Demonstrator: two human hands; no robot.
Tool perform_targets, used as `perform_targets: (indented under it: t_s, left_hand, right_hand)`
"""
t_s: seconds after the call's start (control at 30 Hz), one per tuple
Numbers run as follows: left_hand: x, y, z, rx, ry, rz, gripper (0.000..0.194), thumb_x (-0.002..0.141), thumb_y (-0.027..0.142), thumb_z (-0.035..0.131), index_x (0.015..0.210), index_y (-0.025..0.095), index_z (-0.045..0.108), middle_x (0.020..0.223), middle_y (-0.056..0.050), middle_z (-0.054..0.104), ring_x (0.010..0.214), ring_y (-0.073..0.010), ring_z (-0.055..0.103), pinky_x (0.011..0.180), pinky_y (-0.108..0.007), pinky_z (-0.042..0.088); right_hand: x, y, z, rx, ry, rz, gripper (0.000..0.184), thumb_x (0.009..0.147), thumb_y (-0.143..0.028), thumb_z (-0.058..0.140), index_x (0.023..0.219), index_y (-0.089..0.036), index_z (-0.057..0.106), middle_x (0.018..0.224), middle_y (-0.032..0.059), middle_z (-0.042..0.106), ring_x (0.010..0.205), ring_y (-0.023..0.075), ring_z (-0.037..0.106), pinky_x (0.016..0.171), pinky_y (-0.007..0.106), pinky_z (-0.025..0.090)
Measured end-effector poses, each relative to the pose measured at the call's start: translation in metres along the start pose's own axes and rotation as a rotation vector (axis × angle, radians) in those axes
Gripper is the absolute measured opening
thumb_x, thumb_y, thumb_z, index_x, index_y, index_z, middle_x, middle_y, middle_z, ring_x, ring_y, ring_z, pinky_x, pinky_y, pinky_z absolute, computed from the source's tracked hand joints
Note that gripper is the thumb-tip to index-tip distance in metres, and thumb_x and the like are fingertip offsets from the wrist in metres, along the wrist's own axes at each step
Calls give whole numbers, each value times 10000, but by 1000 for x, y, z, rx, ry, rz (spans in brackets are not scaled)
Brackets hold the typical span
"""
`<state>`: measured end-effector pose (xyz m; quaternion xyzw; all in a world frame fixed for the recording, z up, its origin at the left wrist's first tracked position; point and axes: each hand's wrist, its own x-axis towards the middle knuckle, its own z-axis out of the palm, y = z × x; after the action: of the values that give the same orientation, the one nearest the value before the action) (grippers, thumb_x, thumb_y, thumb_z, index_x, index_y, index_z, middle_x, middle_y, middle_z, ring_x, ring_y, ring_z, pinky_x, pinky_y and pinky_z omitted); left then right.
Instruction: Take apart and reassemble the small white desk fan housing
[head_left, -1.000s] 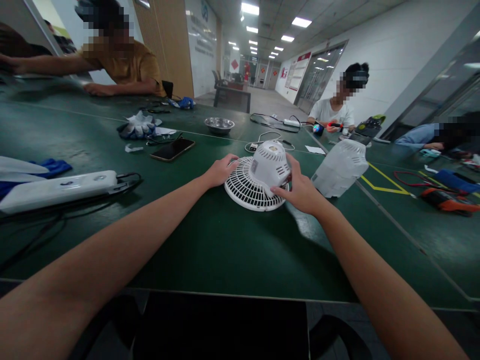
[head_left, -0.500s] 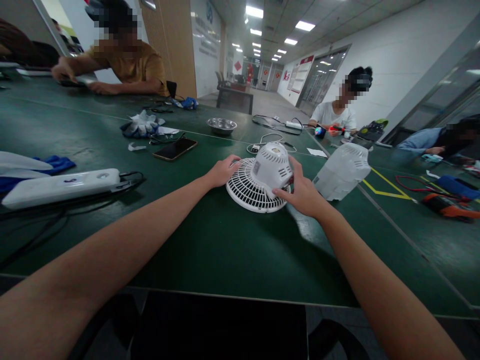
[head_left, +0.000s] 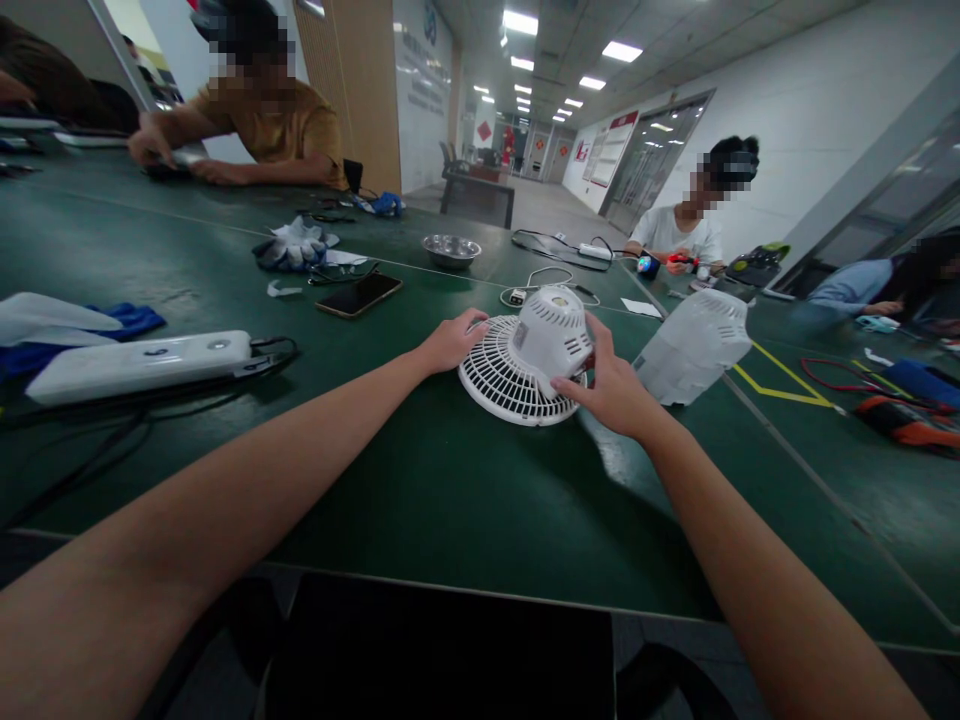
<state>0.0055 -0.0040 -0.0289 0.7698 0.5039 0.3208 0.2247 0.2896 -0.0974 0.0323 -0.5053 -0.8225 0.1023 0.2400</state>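
Note:
A white fan head (head_left: 551, 335) lies face down on the green table, its round grille (head_left: 499, 378) against the surface and its vented motor housing upward. At the grille's left rim, my left hand (head_left: 452, 342) is closed with its fingers curled over the edge. My right hand (head_left: 613, 388) grips the housing from the right, thumb in front and fingers behind. Just right of that hand stands a translucent white plastic housing (head_left: 694, 348), tilted and touched by neither hand. The underside of the fan head is hidden.
Behind the fan are a coiled white cable (head_left: 551, 280), a metal bowl (head_left: 451, 252) and a phone (head_left: 360, 296). To the left lie a white power strip (head_left: 150, 365) and gloves (head_left: 294, 246). An orange tool (head_left: 911, 425) lies right. Other people sit around the table.
The camera has turned slightly left, so the surroundings sit a little further right in view. Both hands keep their places on the fan head, which shows no clear movement on the table.

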Motion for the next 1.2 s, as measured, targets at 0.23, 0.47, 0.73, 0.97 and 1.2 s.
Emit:
perform_targets:
  t_s: [0.23, 0.47, 0.73, 0.97, 1.2]
  left_hand:
    - [0, 0, 0, -3, 14, 9, 493, 978, 475, 372, 1350, 191, 528, 1279, -131, 668, 1113, -279, 651, 950, -405, 486]
    - [-1, 2, -1, 3, 13, 6, 504, 980, 485, 359, 1351, 187, 524, 1262, -133, 676, 1086, -274, 660, 912, -390, 498]
    - [1, -1, 0, 18, 17, 13, 499, 981, 482, 361, 1350, 192, 530, 1287, -128, 667, 1123, -275, 648, 954, -400, 481]
    - [2, -2, 1, 7, 14, 11, 531, 975, 504, 353, 1364, 186, 528, 1276, -141, 670, 1117, -287, 654, 952, -415, 484]
    - [1, -1, 1, 13, 16, 16, 524, 976, 495, 357, 1358, 181, 530, 1289, -143, 663, 1130, -291, 647, 956, -415, 481]
  right_hand:
    - [0, -2, -2, -5, -22, 27, 1027, 834, -509, 641, 1603, -214, 27, 1398, 238, 533, 1126, 445, 630, 905, 620, 517]
    - [0, -2, -1, 0, -10, 16, 1030, 824, -502, 645, 1602, -230, 27, 1490, 225, 460, 1130, 427, 635, 894, 590, 536]
    - [0, -1, -1, 11, 0, 13, 1040, 816, -496, 661, 1603, -216, 41, 1459, 232, 487, 1176, 448, 606, 916, 614, 519]
    - [0, 0, -1, 16, 6, -3, 1039, 808, -460, 668, 1605, -244, 37, 1439, 210, 518, 1155, 435, 622, 932, 624, 510]
    - [0, 0, 0, 5, -3, 14, 1027, 811, -450, 653, 1602, -228, 37, 1455, 217, 503, 1165, 432, 617, 894, 591, 540]
